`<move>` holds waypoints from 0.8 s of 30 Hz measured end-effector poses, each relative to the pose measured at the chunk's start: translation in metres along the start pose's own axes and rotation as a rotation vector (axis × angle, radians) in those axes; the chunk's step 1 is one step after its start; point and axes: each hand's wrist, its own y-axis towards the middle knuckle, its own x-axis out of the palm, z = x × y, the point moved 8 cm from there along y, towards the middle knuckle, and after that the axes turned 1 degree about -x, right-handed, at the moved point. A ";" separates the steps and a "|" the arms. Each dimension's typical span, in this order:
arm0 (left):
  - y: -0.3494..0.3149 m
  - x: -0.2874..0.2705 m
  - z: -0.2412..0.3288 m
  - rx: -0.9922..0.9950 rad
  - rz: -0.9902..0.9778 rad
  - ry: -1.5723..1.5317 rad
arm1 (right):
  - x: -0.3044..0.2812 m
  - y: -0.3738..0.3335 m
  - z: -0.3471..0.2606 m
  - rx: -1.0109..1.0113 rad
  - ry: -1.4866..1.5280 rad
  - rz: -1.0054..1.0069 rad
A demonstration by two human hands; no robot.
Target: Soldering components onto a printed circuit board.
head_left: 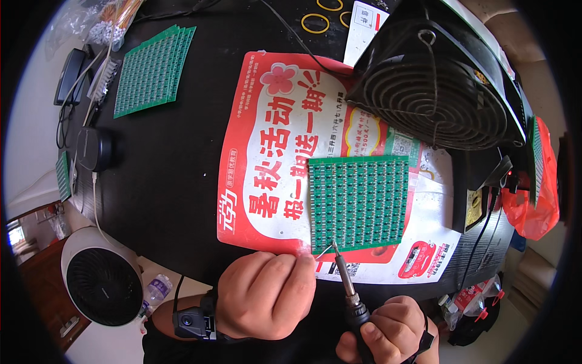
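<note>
The step in hand looks like soldering: one green circuit board (361, 200) lies flat just ahead of both hands, and the work is at its near edge, toward the left corner. The right hand (388, 330) is curled firmly round the handle of one soldering iron (348, 285), its tip slanting away to that edge; whether it presses on a pad is too small to tell. The left hand (267, 297) is folded nearly into a fist, its fingertips pinching one solder wire (324, 252) whose free end reaches close to the tip. The next move seems to call for a steady tip and a small feed of wire from the left hand. Counting from the largest down, there is one black table (170, 182) beneath everything; one red and white poster (267, 239) ahead of the hands, under the board; one black fan (436, 103) beyond the right hand; one white fan (103, 282) well to the left hand's left; one stack of boards (151, 76) far ahead of the left hand, at least three by the edges, exact number unclear; and three yellow rubber bands (314, 32) far beyond both hands, one partly hidden.
</note>
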 end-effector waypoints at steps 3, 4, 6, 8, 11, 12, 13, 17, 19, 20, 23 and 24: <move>-0.001 0.003 -0.001 0.042 0.043 0.025 | 0.001 0.002 0.001 0.038 -0.026 0.015; -0.002 0.002 0.000 0.078 0.079 0.040 | 0.000 0.002 0.001 0.039 -0.028 0.015; -0.001 0.002 0.001 0.081 0.087 0.048 | 0.001 0.003 0.002 0.052 -0.023 -0.005; 0.000 -0.001 0.002 0.082 0.094 0.060 | 0.000 0.003 0.000 0.030 -0.009 0.002; 0.001 -0.002 0.003 0.058 0.077 0.057 | -0.001 0.003 -0.001 0.012 -0.005 0.012; 0.001 0.000 0.002 0.060 0.071 0.059 | 0.000 0.003 0.000 0.021 -0.015 0.010; 0.000 0.002 0.001 0.062 0.066 0.060 | 0.000 0.001 0.002 0.024 -0.019 0.009; 0.002 -0.001 0.003 0.068 0.066 0.074 | -0.002 0.002 -0.003 0.016 -0.005 0.015; 0.000 0.000 0.003 0.071 0.065 0.076 | -0.002 0.002 -0.001 0.037 0.000 0.014; 0.000 -0.001 0.003 0.069 0.065 0.079 | -0.001 0.002 0.000 0.035 0.005 0.009; 0.001 0.001 0.003 0.085 0.058 0.066 | -0.003 -0.001 -0.001 0.022 -0.004 -0.003; 0.001 0.001 0.004 0.086 0.059 0.066 | -0.004 -0.001 -0.002 0.001 0.003 -0.005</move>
